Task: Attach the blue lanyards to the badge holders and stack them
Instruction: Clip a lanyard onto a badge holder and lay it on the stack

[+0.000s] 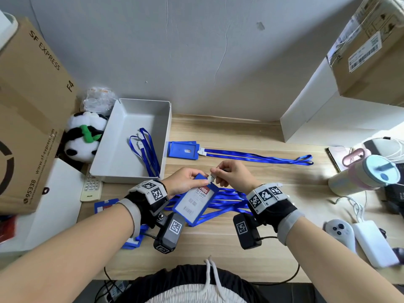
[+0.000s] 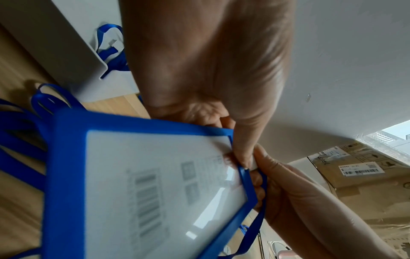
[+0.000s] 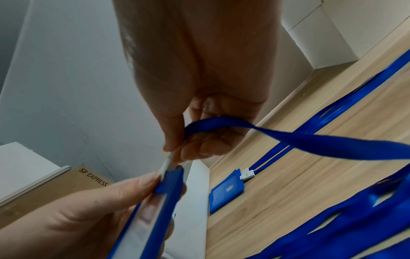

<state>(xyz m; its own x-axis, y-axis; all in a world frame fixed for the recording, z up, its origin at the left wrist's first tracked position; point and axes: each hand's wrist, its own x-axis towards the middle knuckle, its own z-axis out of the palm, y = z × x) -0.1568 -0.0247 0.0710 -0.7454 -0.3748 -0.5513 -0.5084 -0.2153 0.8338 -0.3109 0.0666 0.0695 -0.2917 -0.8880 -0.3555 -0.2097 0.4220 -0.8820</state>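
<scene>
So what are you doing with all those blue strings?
A person is clipping neck straps onto card holders. The left hand holds a blue badge holder by its top, and the right hand pinches the white clip of a blue lanyard against that top edge. One finished badge with its lanyard lies on the wooden desk behind, more lanyards lie under the hands, and some sit in the grey tray.

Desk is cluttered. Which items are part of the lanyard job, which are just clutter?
Job:
held badge holder
white lanyard clip
finished badge with lanyard
loose lanyards in grey tray
lanyard pile

Clutter:
panda plush
remote control
tumbler
game controller
SF Express box
</scene>
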